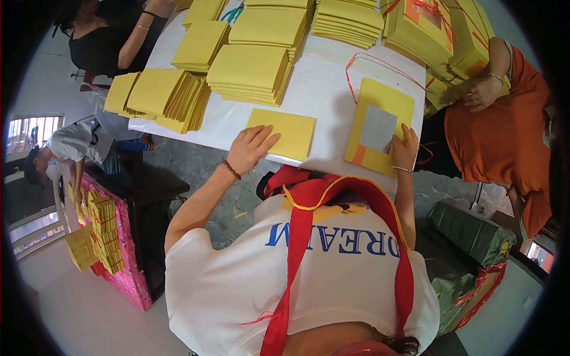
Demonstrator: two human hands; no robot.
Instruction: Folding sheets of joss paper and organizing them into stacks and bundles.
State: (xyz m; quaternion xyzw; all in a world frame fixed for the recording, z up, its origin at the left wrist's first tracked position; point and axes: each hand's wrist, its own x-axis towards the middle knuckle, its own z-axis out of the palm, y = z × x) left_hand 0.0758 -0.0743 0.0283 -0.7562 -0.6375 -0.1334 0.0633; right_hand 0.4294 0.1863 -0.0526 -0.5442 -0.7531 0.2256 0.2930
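Note:
My left hand (252, 148) lies with fingers stretched over the left part of a flat yellow paper packet (288, 132) at the table's near edge. To its right lies a larger yellow packet or stack (383, 101) bearing a grey rectangular label (378, 127) and a small orange patch. At that stack's right edge rests my right hand (405, 147), fingers apart and touching it, thumb near the label. A loose red string (380, 57) lies just beyond the labelled stack. How thick this stack is, I cannot tell.
Piles of folded yellow paper (249, 74) cover the white table's (323, 71) far and left parts. Red-tied yellow bundles (418, 29) stand far right, near a co-worker's hand (484, 94). Other people are at the left. Green wrapped bales (472, 231) sit at right.

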